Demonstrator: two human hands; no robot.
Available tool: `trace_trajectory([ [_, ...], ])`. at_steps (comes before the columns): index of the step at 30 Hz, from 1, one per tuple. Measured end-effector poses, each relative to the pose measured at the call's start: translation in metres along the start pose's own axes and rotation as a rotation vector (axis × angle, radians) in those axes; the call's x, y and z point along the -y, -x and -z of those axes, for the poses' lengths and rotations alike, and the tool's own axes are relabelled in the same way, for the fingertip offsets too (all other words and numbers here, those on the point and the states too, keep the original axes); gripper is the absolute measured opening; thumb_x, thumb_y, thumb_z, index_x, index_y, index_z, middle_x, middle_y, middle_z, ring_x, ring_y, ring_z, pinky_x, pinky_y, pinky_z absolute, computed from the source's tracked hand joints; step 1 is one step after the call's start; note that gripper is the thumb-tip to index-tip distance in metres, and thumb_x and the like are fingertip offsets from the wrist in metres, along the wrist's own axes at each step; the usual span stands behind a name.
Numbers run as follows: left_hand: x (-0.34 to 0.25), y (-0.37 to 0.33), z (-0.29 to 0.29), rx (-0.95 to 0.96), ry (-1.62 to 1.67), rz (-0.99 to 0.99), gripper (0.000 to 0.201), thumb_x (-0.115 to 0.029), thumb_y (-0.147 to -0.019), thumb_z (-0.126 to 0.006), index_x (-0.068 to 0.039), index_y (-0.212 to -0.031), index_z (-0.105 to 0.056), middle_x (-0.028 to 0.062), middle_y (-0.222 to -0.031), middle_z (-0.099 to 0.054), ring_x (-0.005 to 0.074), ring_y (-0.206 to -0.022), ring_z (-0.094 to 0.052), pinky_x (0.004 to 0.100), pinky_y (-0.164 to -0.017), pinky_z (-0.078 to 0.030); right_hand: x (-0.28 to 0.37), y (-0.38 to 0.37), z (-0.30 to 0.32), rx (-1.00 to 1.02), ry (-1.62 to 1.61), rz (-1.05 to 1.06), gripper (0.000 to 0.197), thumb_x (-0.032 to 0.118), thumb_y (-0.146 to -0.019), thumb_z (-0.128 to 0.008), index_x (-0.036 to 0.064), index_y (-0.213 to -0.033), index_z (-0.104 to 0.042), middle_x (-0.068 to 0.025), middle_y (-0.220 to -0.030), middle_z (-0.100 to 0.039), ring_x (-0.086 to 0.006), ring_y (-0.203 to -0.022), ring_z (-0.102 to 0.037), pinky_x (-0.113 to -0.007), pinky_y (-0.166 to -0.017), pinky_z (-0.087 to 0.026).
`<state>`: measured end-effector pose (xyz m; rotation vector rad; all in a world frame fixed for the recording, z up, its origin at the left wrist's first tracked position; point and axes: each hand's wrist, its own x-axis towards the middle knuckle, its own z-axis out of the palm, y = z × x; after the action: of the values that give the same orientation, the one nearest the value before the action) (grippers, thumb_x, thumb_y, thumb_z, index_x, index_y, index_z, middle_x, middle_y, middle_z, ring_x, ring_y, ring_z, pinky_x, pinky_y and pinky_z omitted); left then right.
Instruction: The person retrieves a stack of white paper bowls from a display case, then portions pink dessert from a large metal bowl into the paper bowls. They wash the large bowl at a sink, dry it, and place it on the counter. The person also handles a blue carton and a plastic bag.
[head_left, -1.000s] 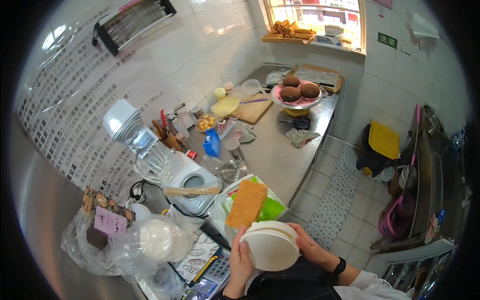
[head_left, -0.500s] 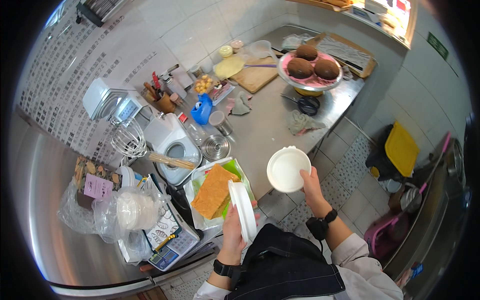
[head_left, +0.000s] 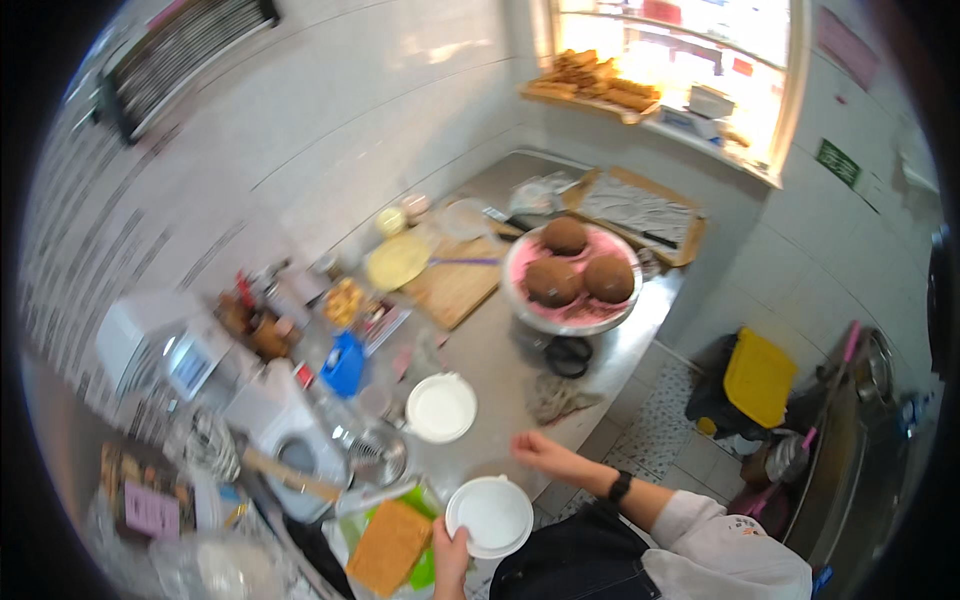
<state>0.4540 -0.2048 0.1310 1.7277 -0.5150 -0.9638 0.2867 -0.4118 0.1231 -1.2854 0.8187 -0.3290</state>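
Observation:
My left hand grips the edge of a round white disposable plate, its thumb lying over the rim. A similar white plate rests on the steel table. My right hand hovers near the table's edge, a little apart from both plates, fingers curled together and nothing visible in them. Beside the left hand lies a flat orange-brown cake slab on a lined green tray. Farther off, a silver cake stand carries a pink layer topped with three brown domes.
Black-handled scissors and a crumpled cloth lie by the table's right edge. A wooden board, a blue bottle, a stand mixer and a white scale crowd the left and back. A yellow-lidded bin stands right.
The plate from my right hand now lies on the table, and that hand has come away without it. My left hand has turned its plate from edge-on to face-up. The view has shifted.

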Motion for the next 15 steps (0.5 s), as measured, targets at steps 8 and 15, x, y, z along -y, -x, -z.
trace_trajectory([
  [8,0.025,-0.025,-0.043,-0.239,0.218,0.103,0.058,-0.005,-0.085,-0.059,0.005,-0.135,-0.033,0.0198,-0.128,-0.047,0.0299,-0.107,-0.054,0.0376,-0.087,-0.050,0.098,0.153,0.172,0.075,-0.221,0.026,0.033,0.021,-0.099,-0.048,0.0026,-0.126,-0.049,-0.0106,-0.114,-0.062,-0.0176,-0.106,-0.060,-0.032,-0.092,-0.047],
  [15,-0.002,-0.041,-0.111,-0.410,0.121,-0.067,0.044,-0.010,-0.089,-0.056,0.005,-0.127,-0.041,0.0177,-0.115,-0.053,0.0285,-0.101,-0.055,0.0375,-0.087,-0.048,0.227,0.134,0.417,-0.730,0.270,0.593,0.022,0.014,-0.097,-0.049,0.0025,-0.114,-0.055,-0.0082,-0.101,-0.065,-0.0150,-0.094,-0.063,-0.029,-0.082,-0.050],
])
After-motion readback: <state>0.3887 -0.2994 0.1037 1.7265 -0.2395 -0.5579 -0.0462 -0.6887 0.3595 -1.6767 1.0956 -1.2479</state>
